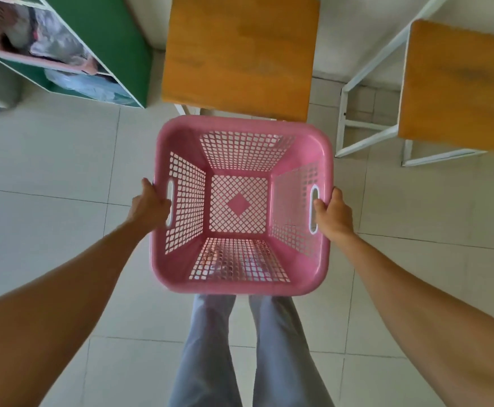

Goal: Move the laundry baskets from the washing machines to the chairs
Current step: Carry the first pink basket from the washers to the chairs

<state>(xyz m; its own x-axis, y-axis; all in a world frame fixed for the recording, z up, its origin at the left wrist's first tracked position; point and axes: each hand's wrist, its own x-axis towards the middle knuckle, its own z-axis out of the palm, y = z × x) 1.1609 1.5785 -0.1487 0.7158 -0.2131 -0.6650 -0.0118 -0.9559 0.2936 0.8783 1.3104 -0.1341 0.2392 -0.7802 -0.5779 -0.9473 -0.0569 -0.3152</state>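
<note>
Basket (pixel 241 271) is hanging in the air in front of the person, pink plastic with lattice walls and a lattice bottom with a solid diamond in the middle. It is sitting level, nothing inside it, and the pale tile floor (pixel 49 171) is showing through the holes. The left hand (pixel 151 202) is gripping the left rim, fingers curling tight under the edge by the slot handle, thumb lying on top. The right hand (pixel 335 214) is doing the same on the right side, its fingers closing around the rim beside the white-edged handle slot. Both bare forearms are reaching forward from the lower corners of the view, and the person's legs in light grey trousers (pixel 210 348) are standing straight below the basket.

Just beyond the far rim of the basket, a wooden chair seat (pixel 239 54) is waiting, its near edge almost meeting the basket as seen from above; whether the two are touching I cannot tell. A second wooden seat (pixel 460 83) on a white metal frame (pixel 366 136) is standing to the right, apart from the first. At the upper left, a green shelf unit (pixel 116 48) with white edges is leaning into the view, holding blurred bundles of cloth or bags that I cannot make out.
</note>
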